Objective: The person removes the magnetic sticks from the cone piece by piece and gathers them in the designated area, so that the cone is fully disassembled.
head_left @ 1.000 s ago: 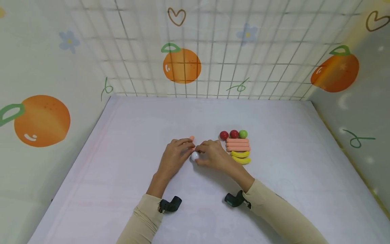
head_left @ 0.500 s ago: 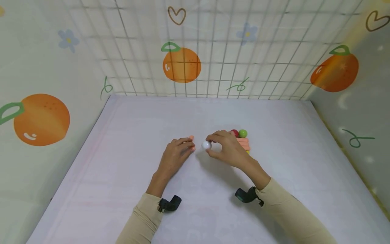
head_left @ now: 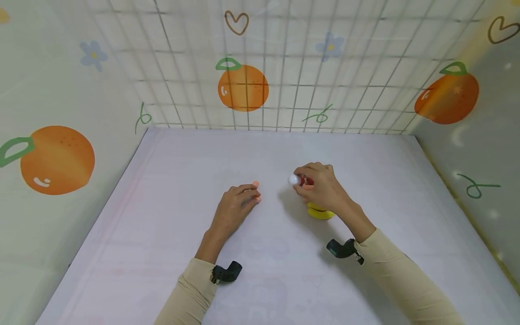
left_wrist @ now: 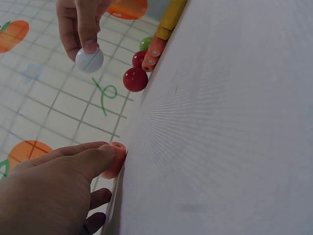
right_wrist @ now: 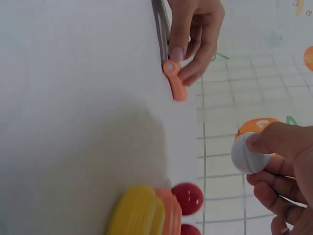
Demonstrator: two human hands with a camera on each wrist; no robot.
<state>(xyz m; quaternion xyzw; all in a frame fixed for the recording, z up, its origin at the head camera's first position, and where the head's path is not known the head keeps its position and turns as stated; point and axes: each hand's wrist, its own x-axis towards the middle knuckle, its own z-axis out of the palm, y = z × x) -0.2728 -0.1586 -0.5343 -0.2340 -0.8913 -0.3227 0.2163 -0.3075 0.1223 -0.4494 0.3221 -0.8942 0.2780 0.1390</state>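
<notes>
My right hand (head_left: 321, 183) pinches a white ball (head_left: 294, 180) between thumb and fingers, above the table. A seam line shows on the ball (right_wrist: 247, 154) in the right wrist view. My left hand (head_left: 235, 205) rests low on the table and pinches pinkish-orange toy sausage pieces (left_wrist: 115, 159) between thumb and fingers. One piece has a grey dot in its round end; the hand covers part of them. Below the right hand lie two yellow toy bananas (head_left: 320, 212), more toy sausages (right_wrist: 170, 215) and two red balls (left_wrist: 135, 79). A green ball (left_wrist: 146, 43) sits behind them.
The white table (head_left: 195, 162) meets a back wall (head_left: 284, 67) of grid-patterned cloth with printed oranges. Side cloths stand left and right. A black wrist camera (head_left: 227, 272) is strapped at the left wrist, another (head_left: 341, 248) at the right.
The right hand has lifted the white ball from beside the left hand and carried it right and away, over the row of toys. The left hand has stayed in place.
</notes>
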